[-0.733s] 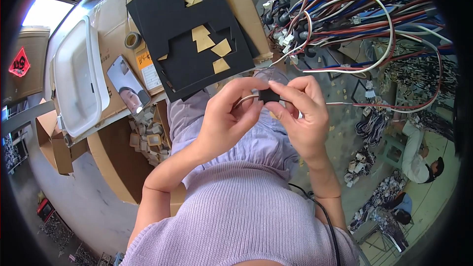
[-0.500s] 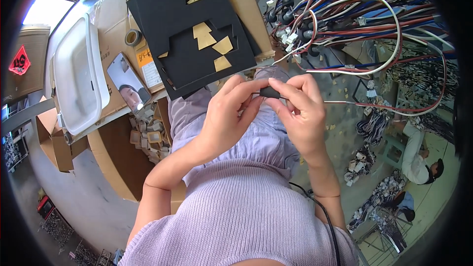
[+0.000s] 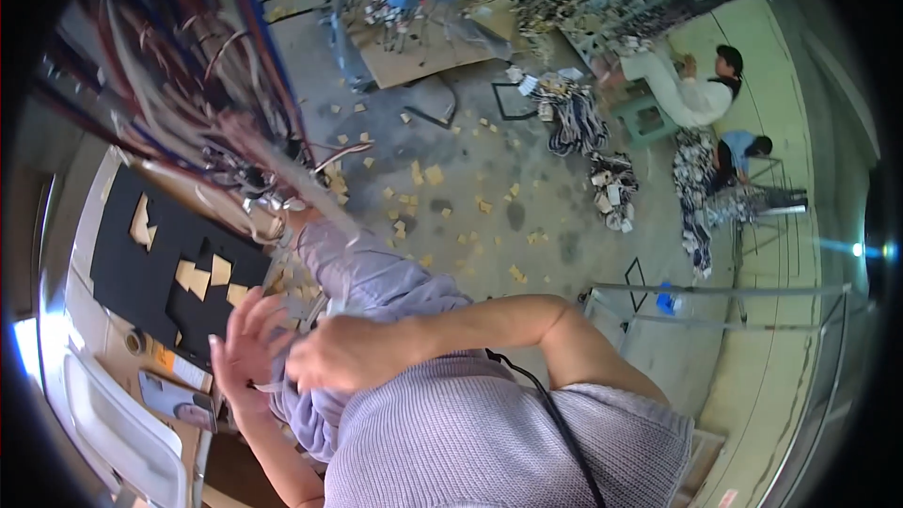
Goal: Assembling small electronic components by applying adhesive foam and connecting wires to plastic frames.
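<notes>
My right hand [image 3: 346, 354] is in front of my lap, its fingers curled round a pale cable [image 3: 340, 305] that is blurred by motion. Close on its left is my left hand [image 3: 246, 350], with fingers stretched and apart. A short white strip with a dark end [image 3: 267, 387] shows between the left palm and the right fingers; whether it belongs to the cable I cannot tell. Above the hands hangs a large bundle of red, white and blue wires [image 3: 202, 85] with white connectors at its lower end. The black sleeve seen earlier is not clearly visible.
Black cut-out sheets [image 3: 141, 259] lie on a cardboard-topped bench at left, near a phone [image 3: 177, 399], tape roll [image 3: 136, 342] and white tray [image 3: 122, 433]. Yellowish scraps [image 3: 433, 175] litter the floor. Two people sit at far right among wire piles [image 3: 576, 122].
The view has swung right, so the bench and wire bundle now appear at left. Both hands have left their shared grip on the black sleeve; the left fingers have spread.
</notes>
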`<state>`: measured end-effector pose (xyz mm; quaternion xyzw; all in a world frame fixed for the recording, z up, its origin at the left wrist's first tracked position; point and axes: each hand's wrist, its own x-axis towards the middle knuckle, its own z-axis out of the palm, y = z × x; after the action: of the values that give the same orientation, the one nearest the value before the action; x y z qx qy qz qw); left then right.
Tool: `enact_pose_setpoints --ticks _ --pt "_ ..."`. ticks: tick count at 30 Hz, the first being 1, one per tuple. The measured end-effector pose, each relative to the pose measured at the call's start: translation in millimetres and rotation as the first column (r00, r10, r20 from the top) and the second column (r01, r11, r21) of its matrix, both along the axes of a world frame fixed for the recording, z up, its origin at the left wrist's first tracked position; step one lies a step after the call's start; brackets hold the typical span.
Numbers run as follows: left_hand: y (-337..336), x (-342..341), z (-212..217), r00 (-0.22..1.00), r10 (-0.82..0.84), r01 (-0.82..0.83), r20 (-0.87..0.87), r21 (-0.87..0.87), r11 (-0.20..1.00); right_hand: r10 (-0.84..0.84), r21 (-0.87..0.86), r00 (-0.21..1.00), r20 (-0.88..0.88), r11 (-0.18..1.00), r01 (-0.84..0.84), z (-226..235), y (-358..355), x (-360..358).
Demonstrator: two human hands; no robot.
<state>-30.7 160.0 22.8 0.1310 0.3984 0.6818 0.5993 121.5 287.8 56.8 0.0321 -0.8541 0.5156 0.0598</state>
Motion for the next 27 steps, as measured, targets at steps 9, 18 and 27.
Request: enact_pose_setpoints --ticks 9,18,27 --pt "-2.6 50.6 -56.5 0.968 -0.226 0.247 -0.108 0.553 0.796 0.211 -0.014 0.937 -0.277 0.975 -0.224 11.9 -38.1 -15.5" --pt "-22.5 44.8 -6.1 0.922 -0.344 0.345 0.177 0.026 0.938 0.235 0.667 0.960 -0.151 0.741 -0.076 51.4 2.9 -18.6" --pt "-58.3 14.4 28.1 0.851 -0.388 0.397 -0.354 -0.051 0.917 0.249 0.670 0.957 -0.145 0.737 -0.090 52.0 42.5 -49.4"
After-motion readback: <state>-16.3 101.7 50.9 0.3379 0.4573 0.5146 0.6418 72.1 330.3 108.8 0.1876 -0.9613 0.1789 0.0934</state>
